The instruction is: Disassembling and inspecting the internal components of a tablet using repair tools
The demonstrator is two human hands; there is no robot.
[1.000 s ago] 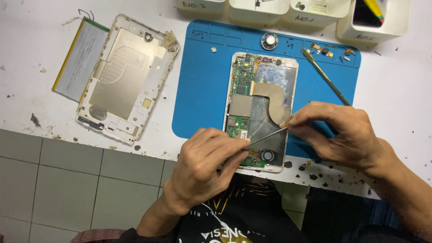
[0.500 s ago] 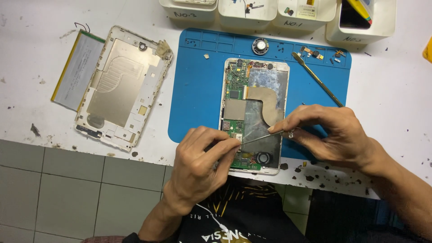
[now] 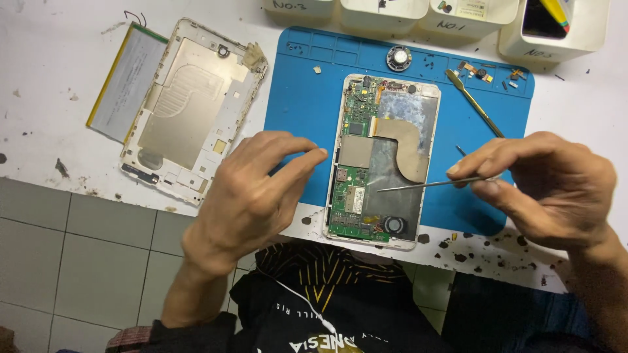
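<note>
Around the work, a removed back cover (image 3: 193,108) lies inside-up on the white table (image 3: 52,78), well to the left of the blue mat (image 3: 307,104), with a flat battery (image 3: 124,82) partly tucked under its left edge. On the mat's upper part sit a small round speaker (image 3: 398,57), a slim brass-coloured tool (image 3: 474,102) lying diagonally, and a scatter of tiny parts (image 3: 484,72). White tubs (image 3: 458,16) stand in a row along the far edge of the table. Nothing covers the opened tablet (image 3: 383,160); only the thin metal probe (image 3: 428,185) crosses its right edge. The tablet lies lengthwise on the mat, back off, showing a green circuit board down its left side, a grey metal plate, a tan ribbon cable bending across the upper middle, and a round component at the lower right. Its lower end overhangs the mat onto the table edge. The left hand (image 3: 252,193) hovers just beside the tablet's left edge, fingers loosely spread and holding nothing. The right hand (image 3: 549,189) is to the right of the tablet, thumb and fingers pinched together on the probe, whose tip rests over the grey plate near the board. The table is white, chipped and stained, with dark specks along its near edge; grey floor tiles (image 3: 78,261) show below.
</note>
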